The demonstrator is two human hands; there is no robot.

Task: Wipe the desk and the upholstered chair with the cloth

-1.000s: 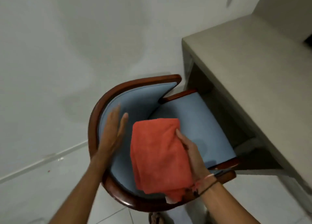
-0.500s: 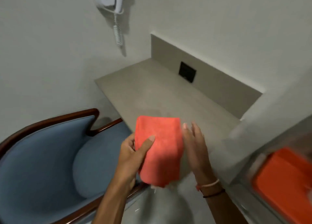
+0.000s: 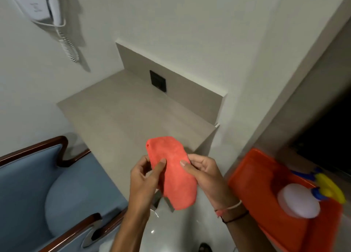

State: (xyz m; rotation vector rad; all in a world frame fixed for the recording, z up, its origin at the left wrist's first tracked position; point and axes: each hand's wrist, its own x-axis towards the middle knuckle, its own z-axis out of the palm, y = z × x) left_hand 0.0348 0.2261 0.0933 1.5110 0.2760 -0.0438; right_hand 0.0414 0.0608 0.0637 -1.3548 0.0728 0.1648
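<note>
I hold a folded orange-red cloth (image 3: 174, 173) upright in front of me, above the near edge of the beige desk (image 3: 121, 115). My left hand (image 3: 145, 179) pinches its left side with thumb and fingers. My right hand (image 3: 204, 174) grips its right side, thumb pressed on the front. The chair (image 3: 24, 177), with blue upholstery and a dark wooden frame, stands at the lower left, pushed against the desk's left front side.
An orange tray (image 3: 262, 187) at the right holds a white spray bottle (image 3: 300, 200) with a yellow and blue trigger. A white wall hairdryer (image 3: 43, 7) with a coiled cord hangs at the upper left. A black socket (image 3: 158, 81) sits in the desk's back panel.
My view swung up from the chair to the desk. The cloth left the chair seat, passed to my left hand, and now both hands grip it.
</note>
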